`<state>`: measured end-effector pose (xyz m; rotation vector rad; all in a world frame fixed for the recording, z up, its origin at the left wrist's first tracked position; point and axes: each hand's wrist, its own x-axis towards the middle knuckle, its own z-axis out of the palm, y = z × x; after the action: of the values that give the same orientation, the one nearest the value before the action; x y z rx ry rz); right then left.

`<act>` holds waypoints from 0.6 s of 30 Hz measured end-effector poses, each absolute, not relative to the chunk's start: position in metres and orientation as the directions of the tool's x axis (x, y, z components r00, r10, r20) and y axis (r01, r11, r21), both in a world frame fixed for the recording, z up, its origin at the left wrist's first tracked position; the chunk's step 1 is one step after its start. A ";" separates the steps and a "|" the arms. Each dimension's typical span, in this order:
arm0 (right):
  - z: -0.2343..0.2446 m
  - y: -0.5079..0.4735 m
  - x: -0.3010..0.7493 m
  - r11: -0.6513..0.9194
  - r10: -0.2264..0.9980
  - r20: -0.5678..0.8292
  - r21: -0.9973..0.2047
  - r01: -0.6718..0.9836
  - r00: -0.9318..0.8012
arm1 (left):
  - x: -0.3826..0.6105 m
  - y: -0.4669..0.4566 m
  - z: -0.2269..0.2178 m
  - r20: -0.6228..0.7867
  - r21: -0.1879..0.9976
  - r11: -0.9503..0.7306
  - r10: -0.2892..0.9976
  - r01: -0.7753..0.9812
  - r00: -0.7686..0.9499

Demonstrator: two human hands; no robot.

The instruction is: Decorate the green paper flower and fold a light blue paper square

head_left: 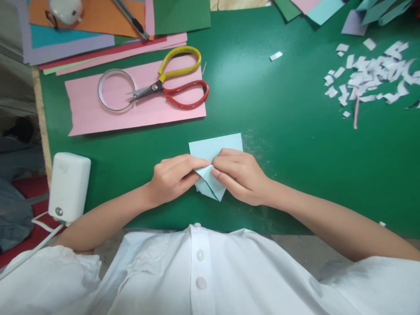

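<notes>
A light blue folded paper [213, 148] lies on the green table [288, 131] just in front of me. My left hand [173, 177] pinches its near fold from the left, fingers pressed together on the paper. My right hand [241, 175] pinches the same fold from the right, fingertips meeting those of the left. The paper's far part lies flat; its near corner pokes out below my fingers.
Scissors [173, 83] with yellow and red handles and a tape ring [116, 89] lie on a pink sheet [98, 116] at the back left. Stacked coloured sheets [88, 26] lie behind. White paper scraps [374, 74] are scattered at the right. A white device [68, 186] sits at the left edge.
</notes>
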<state>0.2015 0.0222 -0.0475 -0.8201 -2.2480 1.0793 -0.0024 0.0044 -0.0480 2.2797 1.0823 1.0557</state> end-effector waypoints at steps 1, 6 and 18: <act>-0.048 0.022 0.201 0.498 0.705 0.183 -0.816 0.294 -0.686 | -0.003 0.004 -0.048 0.465 0.618 -0.625 0.780 0.477 0.420; -0.047 0.021 0.200 0.503 0.704 0.189 -0.813 0.294 -0.684 | -0.004 0.004 -0.049 0.511 0.587 -0.679 0.734 0.442 0.449; -0.050 0.020 0.199 0.560 0.693 0.240 -0.773 0.297 -0.680 | -0.007 0.004 -0.050 0.557 0.465 -0.765 0.644 0.446 0.524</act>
<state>0.1988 0.0201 -0.0496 -0.7931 -2.2650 0.9842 -0.0070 0.0040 -0.0496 2.5015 0.9158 1.0772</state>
